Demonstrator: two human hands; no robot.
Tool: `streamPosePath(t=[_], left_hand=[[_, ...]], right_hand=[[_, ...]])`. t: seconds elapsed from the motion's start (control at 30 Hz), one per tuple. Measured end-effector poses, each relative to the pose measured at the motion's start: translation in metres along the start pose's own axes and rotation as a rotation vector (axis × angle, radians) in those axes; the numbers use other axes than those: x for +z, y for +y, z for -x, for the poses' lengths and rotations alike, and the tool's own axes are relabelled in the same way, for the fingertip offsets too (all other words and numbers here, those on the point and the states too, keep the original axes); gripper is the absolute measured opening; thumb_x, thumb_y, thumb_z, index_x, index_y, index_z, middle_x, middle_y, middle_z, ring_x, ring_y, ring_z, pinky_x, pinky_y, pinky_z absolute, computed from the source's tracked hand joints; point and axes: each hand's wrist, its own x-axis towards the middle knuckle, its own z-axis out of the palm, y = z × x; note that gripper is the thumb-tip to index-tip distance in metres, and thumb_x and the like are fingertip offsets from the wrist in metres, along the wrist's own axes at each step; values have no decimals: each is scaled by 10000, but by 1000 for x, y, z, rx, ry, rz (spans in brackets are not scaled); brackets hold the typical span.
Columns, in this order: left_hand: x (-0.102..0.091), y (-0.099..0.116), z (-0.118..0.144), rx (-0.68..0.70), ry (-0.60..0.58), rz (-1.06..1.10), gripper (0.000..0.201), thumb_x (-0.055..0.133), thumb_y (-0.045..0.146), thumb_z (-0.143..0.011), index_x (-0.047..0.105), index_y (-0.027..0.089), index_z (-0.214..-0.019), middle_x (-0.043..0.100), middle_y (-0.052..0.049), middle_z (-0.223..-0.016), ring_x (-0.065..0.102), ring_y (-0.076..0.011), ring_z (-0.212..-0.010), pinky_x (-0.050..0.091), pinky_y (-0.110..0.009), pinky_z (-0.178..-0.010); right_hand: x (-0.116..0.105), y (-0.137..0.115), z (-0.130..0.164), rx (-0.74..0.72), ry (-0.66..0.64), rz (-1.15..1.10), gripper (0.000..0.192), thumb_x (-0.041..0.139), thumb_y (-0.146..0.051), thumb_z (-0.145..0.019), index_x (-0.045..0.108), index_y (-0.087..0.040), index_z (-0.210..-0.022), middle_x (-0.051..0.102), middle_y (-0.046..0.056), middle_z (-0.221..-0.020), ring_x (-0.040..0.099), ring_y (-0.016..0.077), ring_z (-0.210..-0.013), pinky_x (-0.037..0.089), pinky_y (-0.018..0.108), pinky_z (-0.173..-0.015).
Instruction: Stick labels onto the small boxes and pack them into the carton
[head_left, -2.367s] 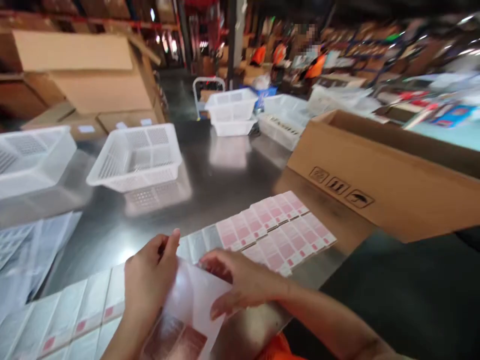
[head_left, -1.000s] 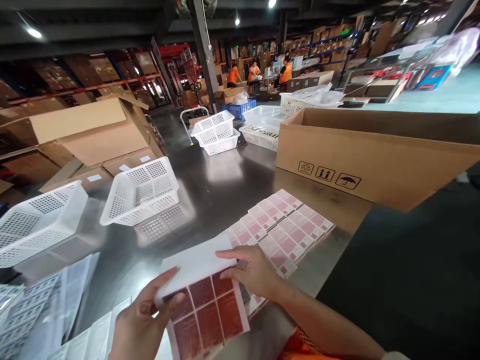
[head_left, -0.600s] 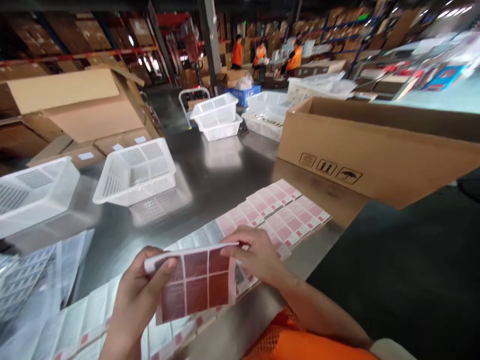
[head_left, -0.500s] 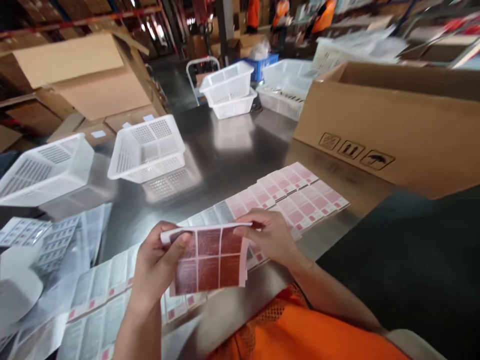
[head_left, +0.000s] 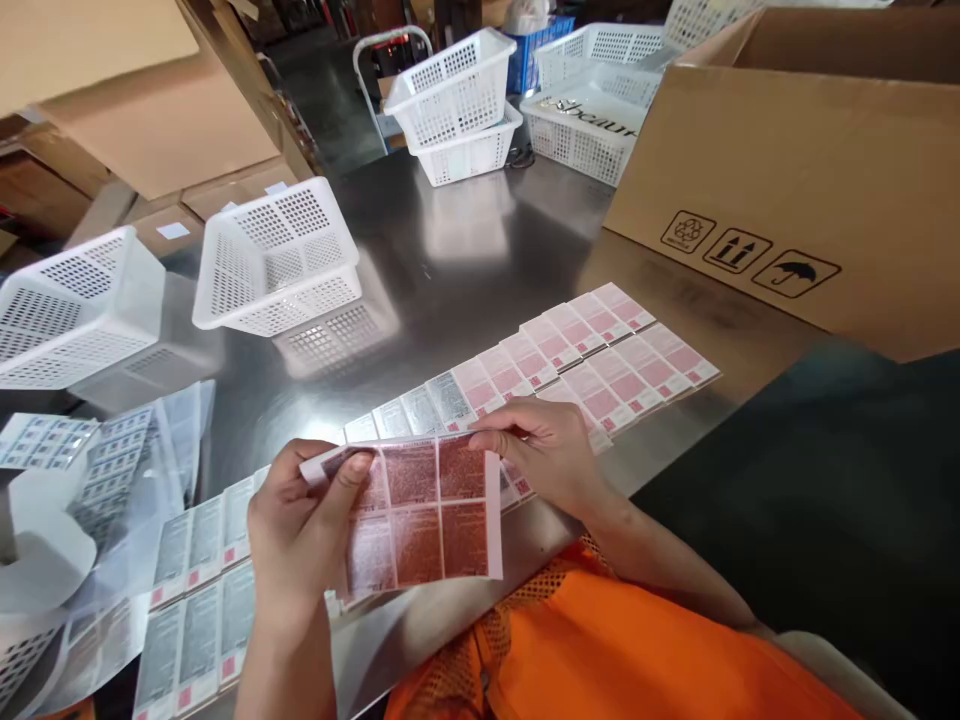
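We see the left hand [head_left: 300, 530] and the right hand [head_left: 544, 455] both grasping a sheet of red labels [head_left: 427, 515], each hand pinching one upper corner. The sheet is held above the near edge of the steel table [head_left: 450, 270], tilted toward the person. On the table under it lies a long strip of pink labels [head_left: 592, 350], running from near left to far right. A white basket [head_left: 277, 255] stands further on the left. A big cardboard box [head_left: 787, 160] stands at the far right.
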Motion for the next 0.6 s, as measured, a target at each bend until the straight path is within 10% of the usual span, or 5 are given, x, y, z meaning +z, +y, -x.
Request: streamPosePath(t=[0.6], left_hand=[[13,10,27,203,92,-95,259,768,409,-712,622,196,-709,585,53,-523,469,-95,-448,364,-210,-472]], right_hand=[[-10,7,8,-186,124,251,100,616,-180,-913,671,-258,-882,732,3,-865,694,172,-830,566,314,-773]])
